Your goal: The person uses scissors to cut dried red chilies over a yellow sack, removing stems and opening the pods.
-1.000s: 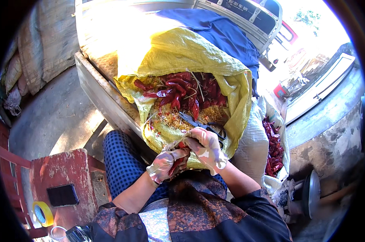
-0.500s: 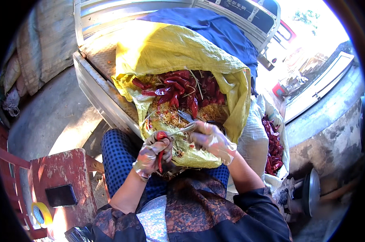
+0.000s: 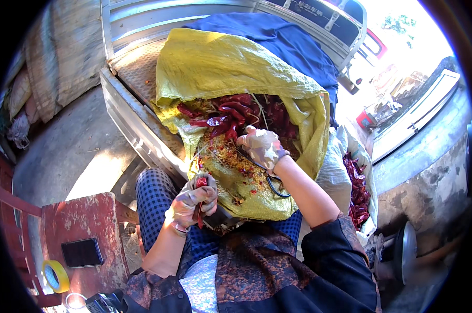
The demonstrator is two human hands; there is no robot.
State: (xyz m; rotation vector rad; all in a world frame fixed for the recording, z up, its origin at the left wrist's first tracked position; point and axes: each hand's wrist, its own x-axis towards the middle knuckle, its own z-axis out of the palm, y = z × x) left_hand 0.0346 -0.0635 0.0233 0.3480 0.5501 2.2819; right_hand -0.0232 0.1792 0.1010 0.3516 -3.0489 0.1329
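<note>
My left hand (image 3: 192, 198), in a pale stained glove, is closed around a red dried chili pepper (image 3: 201, 182) above my lap. My right hand (image 3: 262, 148), gloved too, is at the near edge of the heap of dried chili peppers (image 3: 233, 112); its fingers curl downward, and whatever lies between them is hidden. Beneath this hand, scissors with a dark handle loop (image 3: 277, 187) rest on the yellow woven sack (image 3: 220, 57). Yellowish seeds and bits (image 3: 225, 159) are scattered inside the sack's mouth.
A white sack (image 3: 369, 208) of red chilies stands at the right. The sack lies on a metal truck bed (image 3: 137, 122), beside a blue cloth (image 3: 277, 31). On the worn red chair (image 3: 100, 224) at the left are a black phone (image 3: 82, 253) and a yellow tape roll (image 3: 56, 276).
My right hand has left the spot beside my left hand and moved up to the chili heap. My left hand has dropped slightly, still gripping a chili pepper.
</note>
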